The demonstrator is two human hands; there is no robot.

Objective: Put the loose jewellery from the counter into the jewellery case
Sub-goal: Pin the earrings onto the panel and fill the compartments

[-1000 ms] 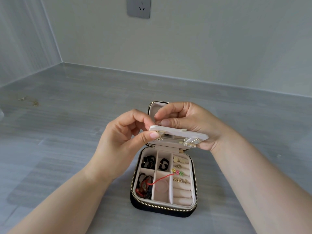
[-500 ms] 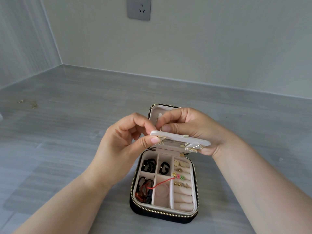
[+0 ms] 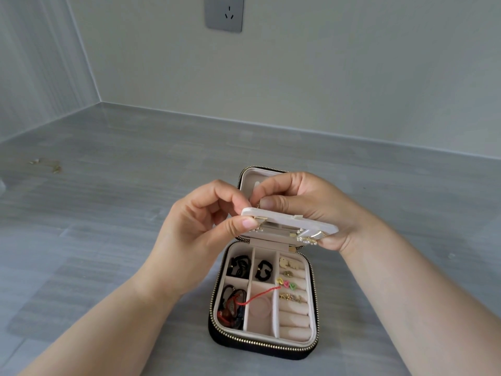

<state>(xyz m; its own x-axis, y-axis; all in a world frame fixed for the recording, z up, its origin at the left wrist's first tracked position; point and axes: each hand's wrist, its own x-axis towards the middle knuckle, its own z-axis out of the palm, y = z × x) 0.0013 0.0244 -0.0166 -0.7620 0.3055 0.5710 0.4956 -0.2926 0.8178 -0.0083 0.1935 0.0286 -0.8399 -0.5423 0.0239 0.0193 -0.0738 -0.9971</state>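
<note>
The case sits open on the bench, its lid upright behind the hands. Both hands hold a pale panel level above it. The left hand pinches the panel's left end between thumb and forefinger. The right hand curls round the right end, where gold pearl earrings hang from the underside. Rings and black bands fill the compartments.

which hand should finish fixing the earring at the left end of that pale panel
Left, probably: the left hand pinches the panel at its left end, right by the gold earring, while the right hand grips the other end, steadying it.
</note>
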